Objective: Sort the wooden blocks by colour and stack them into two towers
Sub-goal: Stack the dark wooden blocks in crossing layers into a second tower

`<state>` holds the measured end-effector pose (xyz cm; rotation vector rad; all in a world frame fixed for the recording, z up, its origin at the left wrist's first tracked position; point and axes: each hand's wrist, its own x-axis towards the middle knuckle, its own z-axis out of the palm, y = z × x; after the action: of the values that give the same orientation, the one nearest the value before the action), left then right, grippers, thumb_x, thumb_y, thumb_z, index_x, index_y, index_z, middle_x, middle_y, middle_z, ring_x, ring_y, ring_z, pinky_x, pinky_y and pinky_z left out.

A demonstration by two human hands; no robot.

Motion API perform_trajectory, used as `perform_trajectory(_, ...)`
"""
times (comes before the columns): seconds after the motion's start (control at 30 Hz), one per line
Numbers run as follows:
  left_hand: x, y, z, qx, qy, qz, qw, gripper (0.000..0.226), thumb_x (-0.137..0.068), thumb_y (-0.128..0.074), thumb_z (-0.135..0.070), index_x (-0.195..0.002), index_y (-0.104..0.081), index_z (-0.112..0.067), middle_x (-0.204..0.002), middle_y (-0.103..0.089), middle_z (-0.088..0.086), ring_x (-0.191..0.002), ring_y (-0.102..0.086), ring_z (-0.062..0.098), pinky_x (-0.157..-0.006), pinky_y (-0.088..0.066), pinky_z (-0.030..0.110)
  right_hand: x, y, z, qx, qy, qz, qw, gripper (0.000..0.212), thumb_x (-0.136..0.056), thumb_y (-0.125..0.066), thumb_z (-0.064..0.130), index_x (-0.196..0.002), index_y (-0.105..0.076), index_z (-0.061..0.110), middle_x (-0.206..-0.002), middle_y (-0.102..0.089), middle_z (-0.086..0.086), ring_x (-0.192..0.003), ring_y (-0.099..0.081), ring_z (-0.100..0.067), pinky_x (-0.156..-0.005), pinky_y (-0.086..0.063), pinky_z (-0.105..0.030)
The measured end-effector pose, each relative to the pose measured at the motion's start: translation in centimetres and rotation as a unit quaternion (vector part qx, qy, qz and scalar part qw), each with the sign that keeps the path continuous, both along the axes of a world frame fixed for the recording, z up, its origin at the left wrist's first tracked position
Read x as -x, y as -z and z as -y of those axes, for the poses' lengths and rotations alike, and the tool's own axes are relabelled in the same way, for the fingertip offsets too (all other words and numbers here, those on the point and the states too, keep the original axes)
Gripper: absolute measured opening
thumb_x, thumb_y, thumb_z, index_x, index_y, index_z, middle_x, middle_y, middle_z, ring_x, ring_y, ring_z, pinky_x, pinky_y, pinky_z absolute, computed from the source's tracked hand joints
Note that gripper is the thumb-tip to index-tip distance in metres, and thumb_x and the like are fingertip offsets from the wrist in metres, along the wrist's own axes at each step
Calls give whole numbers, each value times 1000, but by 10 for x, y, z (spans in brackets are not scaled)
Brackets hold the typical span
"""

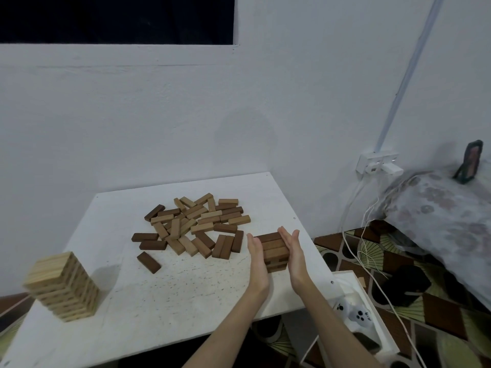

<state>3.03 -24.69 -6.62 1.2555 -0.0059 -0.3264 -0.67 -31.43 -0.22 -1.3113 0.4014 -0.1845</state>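
A white table [148,296] stands against a white wall. Near its right edge, a short dark brown tower [273,251] sits between two flat hands: the left hand [256,257] and right hand [293,252] press its sides with straight fingers. A pile of loose blocks [194,224] lies mid-table. A tall pale tower [62,286] stands at the front left.

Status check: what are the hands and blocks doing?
Left hand and right hand flat against brown tower. Pale tower stands apart. Loose pile remains.
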Motion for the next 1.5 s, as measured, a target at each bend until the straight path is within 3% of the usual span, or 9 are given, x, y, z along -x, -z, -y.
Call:
perform_trajectory(0.23, -4, 11, 3, 14, -7, -10, 1000, 91, -80, -41, -80, -149, -23, -24, -151, -34, -2, -135, -39, 17, -112, -31, 44, 0, 1, -1, -5, 11, 9, 1000, 83, -77, -29, 66, -144, -40, 19, -151, -36, 0, -134, -36, -10, -104, -29, -25)
perform_trajectory(0.43, 8, -17, -5, 66, 16, -35, 997, 91, -79, -45, -77, -145, -34, -16, -139, -51, 4, -128, -50, 21, -108, -38, 43, 1, 4, 0, 7, 5, -4, 1000, 39, -99, -24, 44, -102, -60, 28, -94, -62, 11, -84, -57, 4, -67, -46, -11)
perform_trajectory(0.57, 17, -36, -11, 58, 9, 4, 998, 69, -98, -19, -56, -131, -52, -6, -124, -63, 10, -115, -60, 20, -87, -54, 27, 0, 9, 5, -1, 13, -9, 1000, 57, -99, -16, 50, -136, -46, 17, -114, -60, 9, -105, -56, -5, -91, -41, -21)
perform_trajectory(0.67, 22, -39, -15, 42, 2, 12, 999, 72, -98, -9, -52, -127, -56, -5, -123, -64, 10, -116, -59, 18, -87, -53, 23, 1, 15, 9, -13, 11, -17, 1000, 64, -98, -13, 52, -144, -36, 14, -133, -51, 0, -130, -43, -17, -110, -29, -31)
perform_trajectory(0.77, 25, -40, -14, 49, 0, -2, 999, 72, -98, -10, -52, -128, -56, -5, -123, -64, 8, -115, -59, 16, -85, -52, 18, 1, 15, 6, -6, 5, -16, 1000, 55, -99, -12, 50, -117, -58, 27, -109, -64, 7, -110, -56, -9, -101, -38, -27)
perform_trajectory(0.9, 31, -49, -9, 69, -35, -50, 996, 71, -95, -21, -61, -127, -58, -8, -123, -64, 7, -119, -57, 21, -108, -40, 41, 4, 12, -1, 14, -12, -4, 1000, 57, -99, -14, 51, -104, -65, 25, -101, -72, 0, -92, -67, -5, -70, -51, -14)
perform_trajectory(1.13, 30, -51, -12, 51, -36, -40, 997, 70, -97, -14, -50, -125, -57, -3, -121, -64, 13, -117, -57, 25, -103, -44, 38, 3, 13, 3, 21, -11, -9, 1000, 55, -88, -16, 61, -103, -61, 33, -104, -69, 5, -105, -60, -9, -96, -42, -26)
perform_trajectory(1.3, 35, -59, -11, 74, -52, -54, 994, 80, -83, -29, -66, -123, -59, -5, -120, -65, 13, -118, -56, 27, -109, -36, 47, 3, 13, 0, 25, -9, -10, 1000, 55, -100, -13, 49, -97, -64, 29, -92, -72, 10, -91, -65, -5, -73, -48, -16)
perform_trajectory(1.5, 33, -50, -14, 49, -13, -32, 998, 112, -53, -44, -94, -125, -59, -11, -121, -65, 7, -118, -58, 20, -108, -39, 44, 3, 11, 3, 21, -6, -12, 1000, 57, -99, -11, 49, -106, -63, 26, -103, -70, 6, -103, -61, -10, -86, -45, -20)
